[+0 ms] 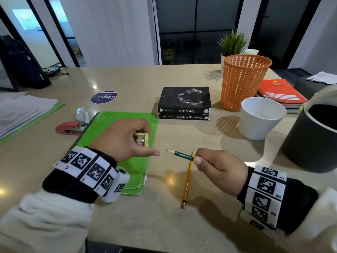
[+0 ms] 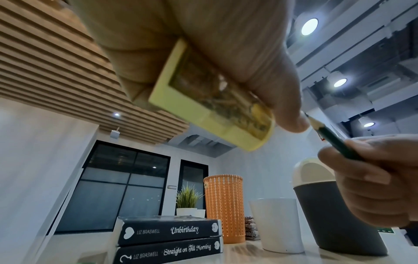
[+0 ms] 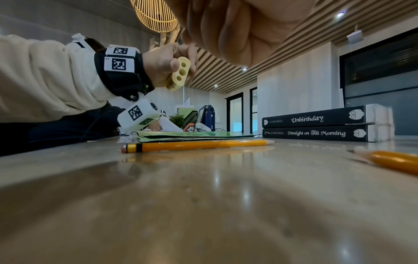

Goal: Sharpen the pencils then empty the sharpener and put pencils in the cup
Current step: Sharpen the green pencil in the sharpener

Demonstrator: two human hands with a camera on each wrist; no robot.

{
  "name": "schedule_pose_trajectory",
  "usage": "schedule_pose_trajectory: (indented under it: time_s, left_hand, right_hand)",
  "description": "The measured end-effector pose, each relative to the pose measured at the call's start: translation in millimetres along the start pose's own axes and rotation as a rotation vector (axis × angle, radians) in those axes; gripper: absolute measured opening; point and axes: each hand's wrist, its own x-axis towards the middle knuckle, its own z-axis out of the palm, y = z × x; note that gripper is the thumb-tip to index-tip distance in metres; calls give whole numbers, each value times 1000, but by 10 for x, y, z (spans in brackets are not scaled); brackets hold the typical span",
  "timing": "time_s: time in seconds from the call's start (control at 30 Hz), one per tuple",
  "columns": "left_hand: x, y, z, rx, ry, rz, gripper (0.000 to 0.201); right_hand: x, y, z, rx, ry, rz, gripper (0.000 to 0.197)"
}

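Note:
My left hand (image 1: 125, 139) grips a pale yellow sharpener (image 1: 141, 139) above the green folder; shavings show through its clear window (image 2: 217, 100), and its holed end (image 3: 179, 72) faces right. My right hand (image 1: 217, 165) pinches a dark green pencil (image 1: 180, 155) whose sharp tip points left, a short way from the sharpener. A yellow pencil (image 1: 187, 179) lies flat on the table between the hands, eraser end toward me. A second yellow pencil (image 3: 393, 160) lies on the table in the right wrist view. The white cup (image 1: 260, 117) stands empty at the right.
A dark bin with a white swing lid (image 1: 313, 136) stands at the far right, an orange mesh basket (image 1: 244, 81) behind the cup. Two black books (image 1: 185, 103) lie stacked mid-table. A red stapler (image 1: 68, 127), white bottle (image 1: 83, 115) and papers (image 1: 23, 112) are left.

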Motion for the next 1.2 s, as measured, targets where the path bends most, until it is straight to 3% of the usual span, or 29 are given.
schedule_pose_trajectory:
  time_s: [0.33, 0.57, 0.73, 0.9, 1.2]
  left_hand:
    - [-140, -9, 62, -179, -81, -8, 23]
    - [-92, 158, 131, -200, -135, 71, 21]
    - [-118, 137, 138, -222, -116, -66, 20]
    - [-123, 113, 130, -248, -189, -239, 19]
    - [-12, 143, 214, -324, -188, -246, 26]
  right_hand:
    - [-8, 0, 2, -76, 3, 11, 31]
    - [3, -21, -5, -164, -41, 59, 24]
    - [-24, 0, -35, -244, -87, 91, 22]
    - [-99, 124, -340, -447, -139, 193, 20]
    - [-242, 324, -542, -465, -168, 375, 15]
